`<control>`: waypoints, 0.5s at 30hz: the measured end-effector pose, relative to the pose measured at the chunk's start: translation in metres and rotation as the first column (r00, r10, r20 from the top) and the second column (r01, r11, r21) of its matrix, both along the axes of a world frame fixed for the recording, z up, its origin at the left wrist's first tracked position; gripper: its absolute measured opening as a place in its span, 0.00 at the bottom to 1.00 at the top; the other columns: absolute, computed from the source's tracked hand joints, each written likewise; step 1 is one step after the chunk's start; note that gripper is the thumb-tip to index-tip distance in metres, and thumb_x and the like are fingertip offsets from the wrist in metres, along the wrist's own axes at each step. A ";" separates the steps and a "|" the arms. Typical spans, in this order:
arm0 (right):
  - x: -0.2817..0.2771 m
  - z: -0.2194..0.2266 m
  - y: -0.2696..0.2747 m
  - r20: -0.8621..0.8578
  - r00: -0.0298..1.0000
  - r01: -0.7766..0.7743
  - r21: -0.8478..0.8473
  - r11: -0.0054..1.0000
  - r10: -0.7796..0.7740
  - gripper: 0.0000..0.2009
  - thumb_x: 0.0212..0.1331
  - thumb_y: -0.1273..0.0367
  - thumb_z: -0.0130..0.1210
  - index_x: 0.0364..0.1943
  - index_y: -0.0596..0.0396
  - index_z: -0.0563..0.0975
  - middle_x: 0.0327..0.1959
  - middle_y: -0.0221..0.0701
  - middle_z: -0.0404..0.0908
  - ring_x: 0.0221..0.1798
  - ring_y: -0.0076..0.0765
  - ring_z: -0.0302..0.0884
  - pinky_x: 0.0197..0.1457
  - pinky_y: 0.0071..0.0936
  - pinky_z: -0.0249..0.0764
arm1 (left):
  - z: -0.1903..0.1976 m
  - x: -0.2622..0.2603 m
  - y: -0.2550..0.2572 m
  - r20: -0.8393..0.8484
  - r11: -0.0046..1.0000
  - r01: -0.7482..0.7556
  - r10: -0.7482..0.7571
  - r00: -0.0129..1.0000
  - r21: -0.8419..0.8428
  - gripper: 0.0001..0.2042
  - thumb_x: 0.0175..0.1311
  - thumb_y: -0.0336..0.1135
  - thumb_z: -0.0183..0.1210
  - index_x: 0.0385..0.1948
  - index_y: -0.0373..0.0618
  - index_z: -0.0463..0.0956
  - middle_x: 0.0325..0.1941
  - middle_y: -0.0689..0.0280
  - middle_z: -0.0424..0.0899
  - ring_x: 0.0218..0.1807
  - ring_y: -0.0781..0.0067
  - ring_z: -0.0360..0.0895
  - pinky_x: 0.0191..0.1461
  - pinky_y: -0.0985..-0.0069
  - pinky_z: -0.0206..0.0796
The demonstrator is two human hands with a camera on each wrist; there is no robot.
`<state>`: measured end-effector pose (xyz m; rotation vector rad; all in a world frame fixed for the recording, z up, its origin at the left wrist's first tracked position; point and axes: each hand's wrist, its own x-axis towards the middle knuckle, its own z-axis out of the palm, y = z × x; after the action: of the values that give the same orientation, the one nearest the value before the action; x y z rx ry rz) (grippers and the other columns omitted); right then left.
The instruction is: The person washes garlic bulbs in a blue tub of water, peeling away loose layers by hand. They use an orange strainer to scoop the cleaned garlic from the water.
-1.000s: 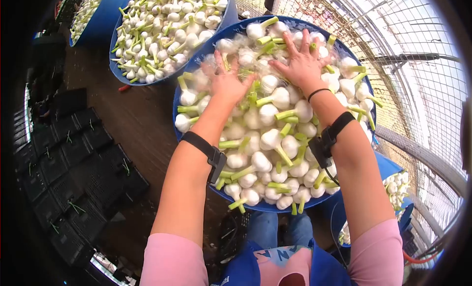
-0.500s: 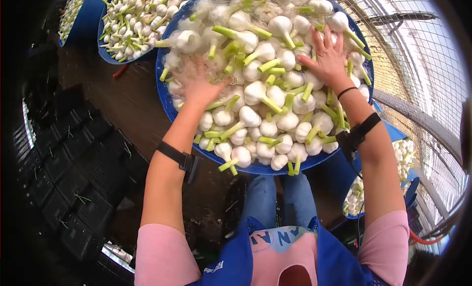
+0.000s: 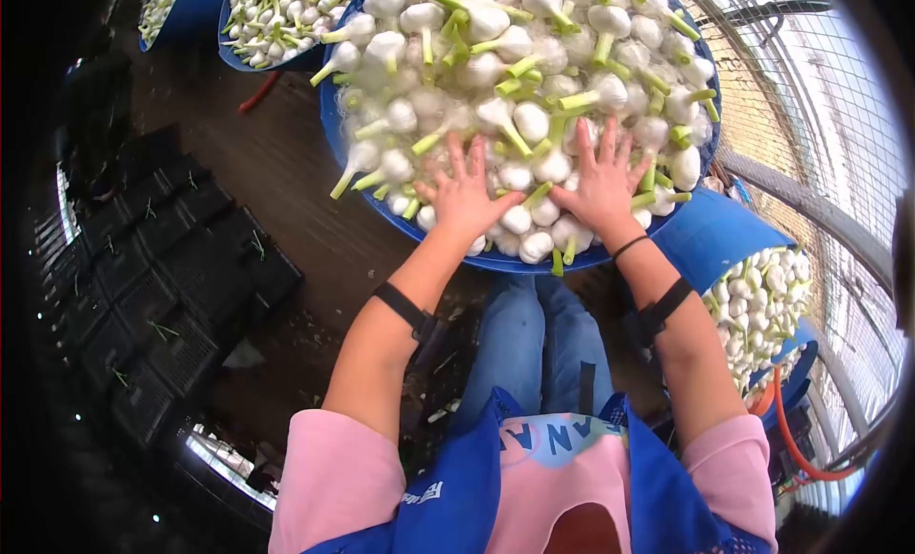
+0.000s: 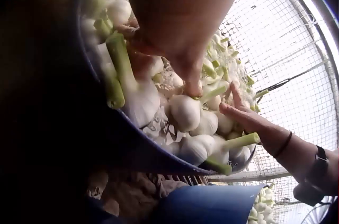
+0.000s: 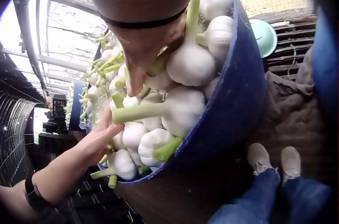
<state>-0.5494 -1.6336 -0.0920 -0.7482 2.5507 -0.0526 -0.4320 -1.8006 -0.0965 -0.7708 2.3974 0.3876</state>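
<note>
Both the left hand and the right hand rest on white garlic that fills the big tub. The hands are near the big tub's edge that is closest to the person. The left hand's fingers are spread wide and look almost straight, with no garlic in their grip. The right hand's fingers are spread wide too. They touch the garlic but have hold of nothing. The two thumbs point toward each other and are apart. Green stems poke out all over the big tub. Black crates sit on the floor to the left of the big tub. To its right is a smaller blue tub with garlic in it, and wire mesh.
</note>
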 end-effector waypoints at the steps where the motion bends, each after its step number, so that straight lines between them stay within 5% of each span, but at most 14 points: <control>1: -0.001 -0.011 -0.002 -0.030 1.000 0.003 -0.022 1.000 -0.004 0.53 0.37 0.42 0.62 0.71 0.33 0.47 0.75 0.45 0.34 0.74 0.64 0.34 0.66 0.73 0.28 | -0.002 -0.009 0.002 0.033 0.998 0.019 -0.017 0.999 -0.057 0.55 0.43 0.74 0.54 0.71 0.54 0.41 0.75 0.52 0.26 0.70 0.22 0.36 0.62 0.27 0.39; 4: -0.008 -0.022 -0.013 -0.017 1.000 0.010 0.014 1.000 -0.010 0.51 0.38 0.47 0.63 0.71 0.36 0.50 0.75 0.44 0.35 0.75 0.59 0.36 0.68 0.69 0.29 | -0.039 -0.015 -0.012 0.007 0.998 0.018 -0.019 1.000 0.068 0.55 0.44 0.73 0.55 0.71 0.49 0.43 0.75 0.46 0.31 0.68 0.31 0.51 0.68 0.49 0.51; 7: -0.016 -0.023 -0.023 0.134 0.988 0.059 0.109 0.992 -0.073 0.49 0.38 0.50 0.63 0.70 0.41 0.53 0.75 0.44 0.35 0.75 0.60 0.37 0.68 0.69 0.34 | -0.027 -0.018 -0.023 -0.028 0.994 0.077 -0.075 0.997 0.077 0.46 0.48 0.64 0.59 0.68 0.48 0.55 0.73 0.45 0.44 0.66 0.46 0.62 0.66 0.56 0.57; 9: -0.023 -0.001 -0.024 0.255 0.953 0.180 -0.037 0.983 -0.165 0.43 0.40 0.54 0.64 0.66 0.47 0.60 0.72 0.48 0.46 0.69 0.63 0.52 0.69 0.59 0.47 | 0.003 -0.015 -0.038 -0.091 0.991 0.076 -0.066 0.994 0.107 0.36 0.51 0.56 0.60 0.61 0.47 0.65 0.68 0.47 0.56 0.60 0.51 0.68 0.63 0.61 0.61; 12: -0.027 -0.005 -0.009 0.125 0.981 0.184 -0.391 0.902 -0.146 0.27 0.49 0.62 0.59 0.55 0.58 0.71 0.59 0.50 0.67 0.60 0.55 0.65 0.62 0.40 0.63 | 0.041 -0.007 -0.073 -0.355 0.959 0.000 0.105 0.929 0.284 0.22 0.55 0.45 0.60 0.50 0.45 0.74 0.58 0.51 0.69 0.52 0.54 0.74 0.57 0.64 0.66; 15: -0.024 0.046 -0.056 0.094 0.960 0.275 -0.494 0.825 -0.263 0.24 0.51 0.65 0.58 0.54 0.58 0.71 0.54 0.47 0.71 0.57 0.53 0.67 0.62 0.41 0.62 | 0.057 -0.007 -0.132 -0.565 0.920 -0.009 0.248 0.787 0.392 0.14 0.57 0.39 0.60 0.42 0.43 0.77 0.51 0.55 0.75 0.49 0.53 0.75 0.52 0.66 0.67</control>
<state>-0.5737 -1.6899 -0.0458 -0.5467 2.6241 -0.8470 -0.4394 -1.9327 -0.0394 -0.7069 2.7146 1.2837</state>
